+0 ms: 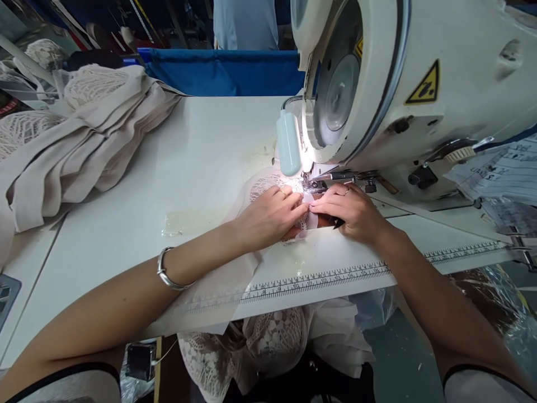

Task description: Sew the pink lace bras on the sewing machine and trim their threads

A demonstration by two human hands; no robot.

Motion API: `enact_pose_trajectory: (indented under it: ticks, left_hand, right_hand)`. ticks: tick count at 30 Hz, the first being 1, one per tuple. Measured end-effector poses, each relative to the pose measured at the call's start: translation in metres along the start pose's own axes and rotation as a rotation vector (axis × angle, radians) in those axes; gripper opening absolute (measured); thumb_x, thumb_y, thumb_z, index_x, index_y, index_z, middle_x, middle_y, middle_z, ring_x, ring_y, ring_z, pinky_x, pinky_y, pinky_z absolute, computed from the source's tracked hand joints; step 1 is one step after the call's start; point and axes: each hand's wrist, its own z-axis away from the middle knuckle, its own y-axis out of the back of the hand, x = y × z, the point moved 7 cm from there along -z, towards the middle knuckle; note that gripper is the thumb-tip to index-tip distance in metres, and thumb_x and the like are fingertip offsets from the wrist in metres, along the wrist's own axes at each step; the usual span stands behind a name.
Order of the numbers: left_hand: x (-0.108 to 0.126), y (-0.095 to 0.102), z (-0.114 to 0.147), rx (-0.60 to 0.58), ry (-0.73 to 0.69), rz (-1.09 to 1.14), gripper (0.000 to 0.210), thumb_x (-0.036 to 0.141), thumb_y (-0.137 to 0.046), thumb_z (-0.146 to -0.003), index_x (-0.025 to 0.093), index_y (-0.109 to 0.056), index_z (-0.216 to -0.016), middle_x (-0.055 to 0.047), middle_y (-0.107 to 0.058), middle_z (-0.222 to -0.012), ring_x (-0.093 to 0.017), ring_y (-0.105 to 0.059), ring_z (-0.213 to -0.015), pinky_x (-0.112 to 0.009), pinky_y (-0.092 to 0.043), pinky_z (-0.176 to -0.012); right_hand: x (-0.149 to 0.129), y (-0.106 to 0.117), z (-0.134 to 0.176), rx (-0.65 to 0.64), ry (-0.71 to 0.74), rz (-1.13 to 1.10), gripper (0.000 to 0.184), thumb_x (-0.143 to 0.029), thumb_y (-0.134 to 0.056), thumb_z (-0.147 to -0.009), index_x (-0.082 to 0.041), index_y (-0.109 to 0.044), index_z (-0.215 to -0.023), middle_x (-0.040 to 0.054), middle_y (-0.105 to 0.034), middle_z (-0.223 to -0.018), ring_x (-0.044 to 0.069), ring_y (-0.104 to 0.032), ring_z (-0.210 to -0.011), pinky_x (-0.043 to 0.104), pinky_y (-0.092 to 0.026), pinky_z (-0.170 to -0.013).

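Pale pink lace fabric lies under the presser foot of a sewing machine, lit by a bright lamp. Fingers curled, my left hand grips the lace just in front of the foot. My right hand pinches the fabric's edge close to the left fingertips. Beneath the right palm a dark pointed tip sticks out; what it belongs to is hidden. A sheer part of the fabric runs under my left forearm and over the table's front edge.
A heap of beige strips and lace covers the table's left side. A printed ruler follows the front edge. More lace pieces lie below, at my lap. Written papers hang at right; a blue cloth bin stands behind.
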Motion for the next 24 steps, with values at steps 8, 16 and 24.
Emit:
enact_pose_trajectory:
  ticks: [8,16,24]
  left_hand:
    - [-0.004,-0.005,-0.004,0.02,0.091,-0.017,0.034,0.028,-0.04,-0.104,0.007,-0.065,-0.116,-0.019,-0.068,-0.112,-0.03,-0.06,-0.096,-0.039,-0.046,-0.077]
    - [-0.001,0.004,-0.005,0.06,0.069,-0.024,0.028,0.011,-0.038,-0.101,0.013,-0.066,-0.101,-0.015,-0.069,-0.11,-0.026,-0.059,-0.092,-0.037,-0.039,-0.07]
    - [-0.005,0.003,-0.002,-0.055,0.036,0.035,0.021,0.027,-0.052,-0.1,0.012,-0.066,-0.108,-0.013,-0.071,-0.11,-0.029,-0.059,-0.099,-0.036,-0.043,-0.071]
  right_hand:
    - [0.006,-0.004,0.003,-0.022,-0.057,0.039,0.037,-0.006,-0.048,-0.094,-0.021,-0.073,-0.116,0.0059,-0.078,-0.114,0.024,-0.066,-0.102,0.04,-0.056,-0.083]
    - [-0.004,-0.001,-0.002,-0.01,0.011,0.084,0.026,-0.01,-0.055,-0.096,-0.024,-0.075,-0.104,0.0015,-0.08,-0.107,0.022,-0.066,-0.097,0.039,-0.052,-0.082]
    - [-0.009,0.005,-0.004,0.059,0.057,0.027,0.015,-0.015,-0.062,-0.096,-0.025,-0.074,-0.097,-0.0005,-0.081,-0.095,0.019,-0.065,-0.086,0.036,-0.052,-0.077]
